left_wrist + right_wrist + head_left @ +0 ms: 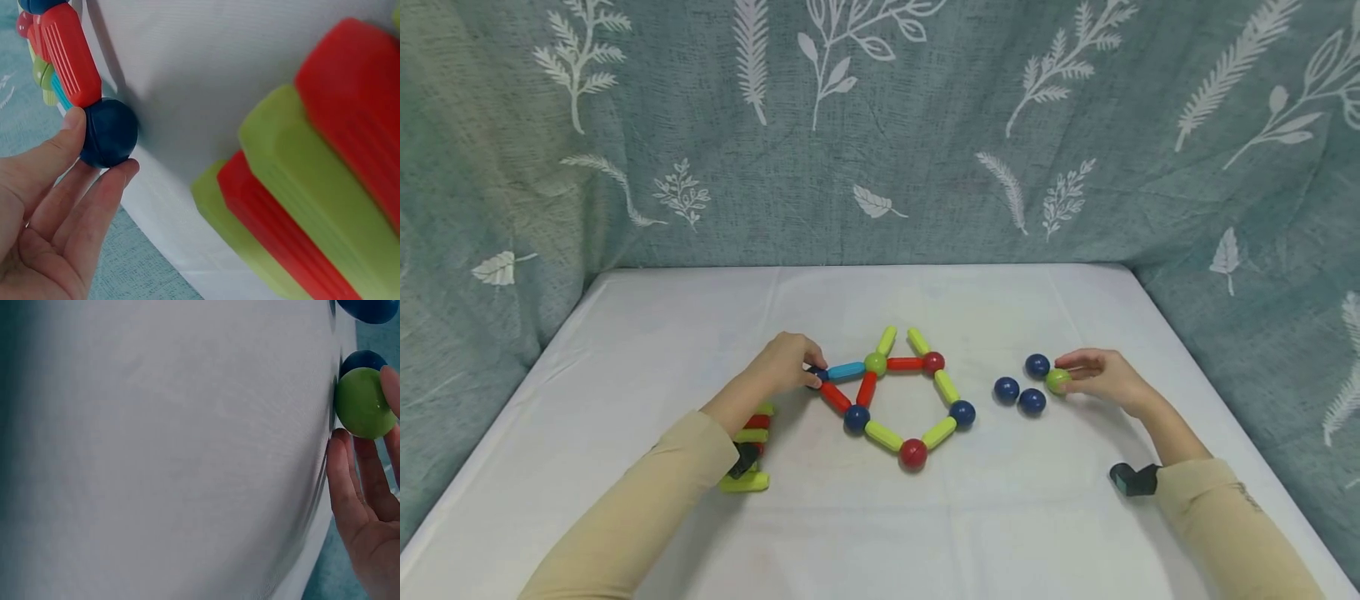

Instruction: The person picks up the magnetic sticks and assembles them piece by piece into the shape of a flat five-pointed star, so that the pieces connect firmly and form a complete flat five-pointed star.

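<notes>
A grey-green cloth curtain with white leaves (925, 175) hangs behind a table with a white cloth (880, 533). On it lies a flat shape of shiny balls and coloured sticks (867, 388). The left hand (784, 363) pinches its round, dark-blue end ball (112, 132). The right hand (1099, 380) pinches a round green ball (1057, 382) beside three dark-blue balls (1032, 402). Picking out a ball seems the step; next it likely needs carrying to a lime-green stick (887, 339).

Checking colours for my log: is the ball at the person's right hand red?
No, in the head view the ball at the right hand is plainly green.
</notes>
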Demonstrator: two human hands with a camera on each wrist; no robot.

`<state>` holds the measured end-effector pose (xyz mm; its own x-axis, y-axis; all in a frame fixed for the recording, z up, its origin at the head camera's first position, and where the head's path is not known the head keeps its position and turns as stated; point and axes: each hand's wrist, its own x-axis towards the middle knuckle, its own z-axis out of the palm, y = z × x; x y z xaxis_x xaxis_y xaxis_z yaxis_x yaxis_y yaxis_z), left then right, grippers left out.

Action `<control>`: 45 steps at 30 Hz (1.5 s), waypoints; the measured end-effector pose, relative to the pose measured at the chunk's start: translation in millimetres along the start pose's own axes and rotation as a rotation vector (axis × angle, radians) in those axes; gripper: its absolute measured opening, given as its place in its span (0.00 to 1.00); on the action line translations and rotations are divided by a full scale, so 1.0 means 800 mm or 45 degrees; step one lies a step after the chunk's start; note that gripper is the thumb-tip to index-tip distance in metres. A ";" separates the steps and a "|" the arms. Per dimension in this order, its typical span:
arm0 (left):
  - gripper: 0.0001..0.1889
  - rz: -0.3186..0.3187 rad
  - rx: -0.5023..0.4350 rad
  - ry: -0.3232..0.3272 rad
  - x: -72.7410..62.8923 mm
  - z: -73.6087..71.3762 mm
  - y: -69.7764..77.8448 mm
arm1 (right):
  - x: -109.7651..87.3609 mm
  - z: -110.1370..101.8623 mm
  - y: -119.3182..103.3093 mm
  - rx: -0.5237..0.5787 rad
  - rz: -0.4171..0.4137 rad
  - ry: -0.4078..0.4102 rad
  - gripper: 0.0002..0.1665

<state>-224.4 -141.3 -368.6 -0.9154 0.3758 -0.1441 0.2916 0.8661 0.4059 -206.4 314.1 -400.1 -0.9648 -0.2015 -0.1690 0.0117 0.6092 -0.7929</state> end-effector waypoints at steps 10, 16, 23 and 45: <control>0.09 -0.014 -0.028 -0.003 -0.004 0.000 -0.003 | 0.005 -0.003 -0.006 -0.101 -0.010 0.081 0.27; 0.09 -0.024 -0.037 0.017 -0.005 0.001 -0.003 | 0.021 0.002 -0.039 -0.116 -0.153 0.151 0.24; 0.09 -0.004 0.004 0.019 -0.003 0.001 -0.004 | 0.071 0.039 -0.099 -0.028 -0.195 0.060 0.24; 0.09 -0.002 0.015 -0.005 -0.002 0.000 -0.001 | 0.182 0.151 -0.193 -0.112 -0.039 -0.222 0.20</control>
<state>-223.3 -142.5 -369.1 -0.9148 0.3757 -0.1485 0.2935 0.8707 0.3948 -316.8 98.1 -373.3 -0.9040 -0.3465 -0.2505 -0.0476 0.6638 -0.7464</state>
